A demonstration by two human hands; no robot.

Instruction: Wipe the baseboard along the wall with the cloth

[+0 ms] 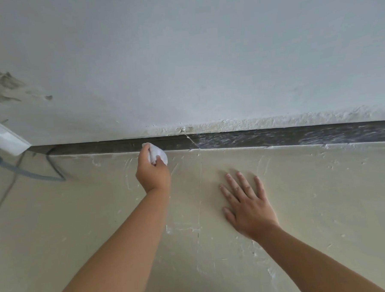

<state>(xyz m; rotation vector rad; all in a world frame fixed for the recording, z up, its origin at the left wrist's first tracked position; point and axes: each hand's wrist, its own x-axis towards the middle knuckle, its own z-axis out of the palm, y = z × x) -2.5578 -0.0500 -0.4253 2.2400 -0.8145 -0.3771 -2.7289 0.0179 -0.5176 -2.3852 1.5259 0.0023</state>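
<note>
A dark baseboard runs across the foot of the pale wall. Its right stretch is streaked with white dust, while its left stretch looks darker. My left hand grips a small bunched white cloth and holds it against the baseboard left of centre. My right hand lies flat on the beige floor, fingers spread, well short of the baseboard.
A white object juts in at the left edge, with grey cables trailing over the floor below it. The wall has stained, flaking patches at upper left. A thin crack crosses the paint-smeared floor between my hands.
</note>
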